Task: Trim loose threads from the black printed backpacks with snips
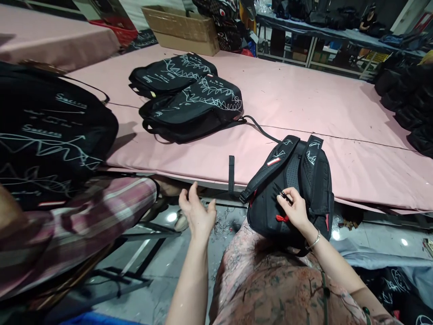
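Note:
A black backpack (304,180) with white line print leans on my lap against the edge of the pink table (304,104), its padded back and straps facing up. My right hand (296,210) rests on it with fingers closed round a small black tool (283,195). My left hand (198,212) hovers open in the air left of the backpack, fingers spread, holding nothing. A loose black strap (231,174) hangs over the table edge between my hands.
Two more black printed backpacks (189,97) lie on the table further back. Another person's plaid sleeve (84,216) and a black backpack (43,135) fill the left. A cardboard box (182,29) stands at the back. Black bags pile at right (406,104).

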A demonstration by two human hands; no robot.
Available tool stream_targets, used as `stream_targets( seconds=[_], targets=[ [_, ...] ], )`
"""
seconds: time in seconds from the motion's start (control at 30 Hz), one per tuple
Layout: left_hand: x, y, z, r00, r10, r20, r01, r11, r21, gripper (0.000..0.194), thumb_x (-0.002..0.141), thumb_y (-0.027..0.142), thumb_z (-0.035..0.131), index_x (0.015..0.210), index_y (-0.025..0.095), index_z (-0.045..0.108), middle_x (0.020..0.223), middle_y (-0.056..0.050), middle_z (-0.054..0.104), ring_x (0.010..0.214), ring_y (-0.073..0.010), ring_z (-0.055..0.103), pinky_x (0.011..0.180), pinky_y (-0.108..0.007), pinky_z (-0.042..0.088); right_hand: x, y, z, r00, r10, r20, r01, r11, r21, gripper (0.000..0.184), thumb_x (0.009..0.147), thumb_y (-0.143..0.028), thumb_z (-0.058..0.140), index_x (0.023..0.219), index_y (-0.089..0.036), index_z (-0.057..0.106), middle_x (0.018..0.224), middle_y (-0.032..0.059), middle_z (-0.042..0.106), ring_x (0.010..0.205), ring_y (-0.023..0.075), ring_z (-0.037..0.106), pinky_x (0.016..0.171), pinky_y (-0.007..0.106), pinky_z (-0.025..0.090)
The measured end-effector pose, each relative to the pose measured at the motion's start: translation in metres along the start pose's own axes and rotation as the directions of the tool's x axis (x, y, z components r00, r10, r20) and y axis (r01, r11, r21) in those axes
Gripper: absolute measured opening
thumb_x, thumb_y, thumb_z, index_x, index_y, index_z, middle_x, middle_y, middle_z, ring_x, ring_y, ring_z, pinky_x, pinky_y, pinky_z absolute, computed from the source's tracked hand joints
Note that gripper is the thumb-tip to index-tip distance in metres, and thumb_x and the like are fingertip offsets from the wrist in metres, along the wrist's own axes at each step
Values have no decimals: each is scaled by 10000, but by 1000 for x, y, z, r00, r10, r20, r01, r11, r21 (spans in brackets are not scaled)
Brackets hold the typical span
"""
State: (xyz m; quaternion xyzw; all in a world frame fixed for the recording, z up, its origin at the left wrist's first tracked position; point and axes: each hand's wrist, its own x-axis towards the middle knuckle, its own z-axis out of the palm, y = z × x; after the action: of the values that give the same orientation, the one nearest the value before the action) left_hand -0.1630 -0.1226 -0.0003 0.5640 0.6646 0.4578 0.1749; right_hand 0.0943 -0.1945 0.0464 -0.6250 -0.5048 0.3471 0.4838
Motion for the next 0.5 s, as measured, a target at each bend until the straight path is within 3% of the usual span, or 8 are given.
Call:
stream_targets(
  seconds=[0.07, 0.17, 0.27, 0.37, 0.43, 0.5],
  targets=[
    [-2, 3, 0, 996, 0, 94, 2, 1000, -22, 673, 677, 355, 639, 1281, 180, 401, 1303, -165, 386, 1002, -247, 549, 882, -410, 435, -4, 2, -3, 1000, 9, -8, -9, 1000, 22, 248, 784, -443, 546, 800, -201, 494, 606, -41, 493, 558, 104, 481, 510, 206, 374],
    [-12, 27, 9, 968, 28, 249, 7, 990, -139, 454, 760, 427, 543, 1149, 191, 530, 1089, -101, 562, 840, -189, 594, 782, -347, 483, -11, 3, -7, 1000, 14, -12, -13, 999, 38, 251, 789, -445, 540, 796, -199, 491, 619, -32, 496, 581, 110, 495, 514, 206, 384],
    [-21, 54, 20, 954, 136, 266, -121, 990, -74, 415, 716, 476, 594, 1017, 190, 608, 916, -64, 616, 774, -188, 589, 767, -334, 477, -17, 2, -8, 1000, 16, -9, -15, 999, 38, 251, 789, -439, 539, 801, -195, 484, 639, -28, 506, 579, 104, 485, 513, 201, 384],
    [-20, 64, 31, 948, 182, 260, -193, 981, 18, 359, 724, 455, 591, 955, 187, 650, 871, -76, 652, 822, -226, 594, 807, -359, 450, -22, 4, -9, 1000, 14, -1, -14, 1000, -3, 250, 791, -435, 533, 813, -191, 480, 644, -28, 502, 566, 98, 465, 512, 199, 373],
    [-16, 61, 38, 959, 133, 250, -128, 991, -35, 321, 762, 425, 542, 935, 186, 670, 889, -87, 676, 863, -241, 603, 819, -363, 441, -24, 7, -10, 1000, 12, 7, -12, 999, -44, 248, 804, -434, 510, 823, -189, 476, 652, -26, 499, 572, 99, 462, 525, 203, 370],
    [-13, 56, 46, 970, 31, 242, 13, 984, -177, 317, 760, 410, 537, 923, 179, 679, 900, -84, 691, 853, -238, 615, 793, -350, 452, -24, 11, -11, 1000, 12, 25, -10, 996, -90, 241, 833, -428, 457, 850, -188, 474, 657, -26, 499, 585, 104, 470, 553, 213, 377]
  ],
)
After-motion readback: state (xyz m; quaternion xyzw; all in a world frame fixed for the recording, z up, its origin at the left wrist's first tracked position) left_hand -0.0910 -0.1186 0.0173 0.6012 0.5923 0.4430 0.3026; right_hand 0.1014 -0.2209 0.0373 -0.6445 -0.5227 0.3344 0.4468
